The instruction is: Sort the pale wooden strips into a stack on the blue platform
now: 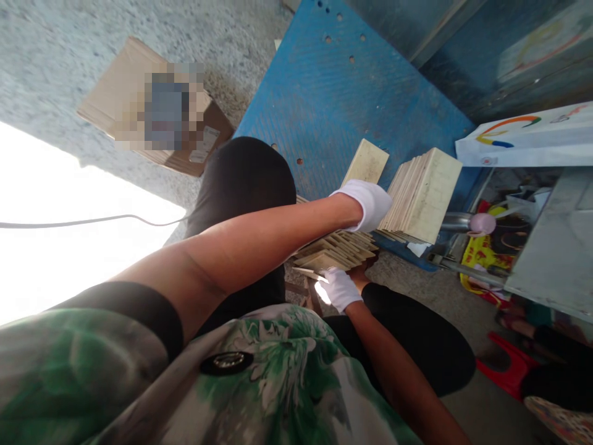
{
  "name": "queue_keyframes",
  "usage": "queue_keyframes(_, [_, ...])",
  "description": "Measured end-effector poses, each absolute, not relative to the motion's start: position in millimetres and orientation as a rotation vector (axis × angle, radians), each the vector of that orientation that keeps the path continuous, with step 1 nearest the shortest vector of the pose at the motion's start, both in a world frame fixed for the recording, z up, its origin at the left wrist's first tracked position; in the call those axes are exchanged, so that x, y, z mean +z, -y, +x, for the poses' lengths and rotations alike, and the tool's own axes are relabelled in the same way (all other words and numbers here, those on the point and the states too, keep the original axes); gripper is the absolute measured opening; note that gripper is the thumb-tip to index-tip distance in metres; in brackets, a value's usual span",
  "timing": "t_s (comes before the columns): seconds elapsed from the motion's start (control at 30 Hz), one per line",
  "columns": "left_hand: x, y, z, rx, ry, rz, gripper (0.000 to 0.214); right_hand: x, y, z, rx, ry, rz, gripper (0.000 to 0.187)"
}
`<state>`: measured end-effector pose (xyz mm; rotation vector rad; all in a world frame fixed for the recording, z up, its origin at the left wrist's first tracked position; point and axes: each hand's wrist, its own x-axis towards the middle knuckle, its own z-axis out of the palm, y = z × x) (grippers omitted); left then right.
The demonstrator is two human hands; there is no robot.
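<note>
My left hand [369, 203], in a white glove, reaches across to the near side of a row of thin pale rectangular boards [434, 194] packed face to face. Its fingers are hidden behind the back of the glove. One more pale board [367, 162] lies on the blue surface [324, 99] just beyond that hand. Lower down, my right hand [341, 290], also gloved in white, grips the edge of a thin board [311, 274]. This board is beside a fanned, overlapping pile of similar boards [340, 250], partly covered by my left forearm.
A cardboard box [162, 117], partly blurred, stands on the concrete floor at upper left. To the right are a metal flask with a pink lid [482, 224], a white printed bag [528, 136] and a grey metal cabinet [556, 247]. A red stool [507, 364] is at lower right, near another person's leg.
</note>
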<state>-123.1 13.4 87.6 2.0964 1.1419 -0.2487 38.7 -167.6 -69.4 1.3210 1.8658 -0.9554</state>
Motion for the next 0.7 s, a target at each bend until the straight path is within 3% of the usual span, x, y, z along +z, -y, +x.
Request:
queue_keyframes(0.07, [86,-14,-123,-0.261,-1.127,2.095,0.042,-67,151,43,-0.930,-1.849,1.331,0.017])
queue_keyframes(0.27, [82,-14,-122,-0.308,-1.051,2.096,0.043,-53,130,49,-0.859,-1.861,1.344,0.034])
queue_keyframes(0.37, [79,-14,-121,-0.323,-0.998,2.085,0.042,-38,131,48,-0.822,-1.875,1.340,0.032])
queue_keyframes(0.53, [70,-14,-119,-0.379,-0.889,2.040,0.039,8,103,65,-0.787,-2.027,1.273,0.024])
queue_keyframes(0.7, [59,-15,-118,-0.370,-0.708,1.989,0.046,71,58,93,-0.961,-2.037,1.600,0.023])
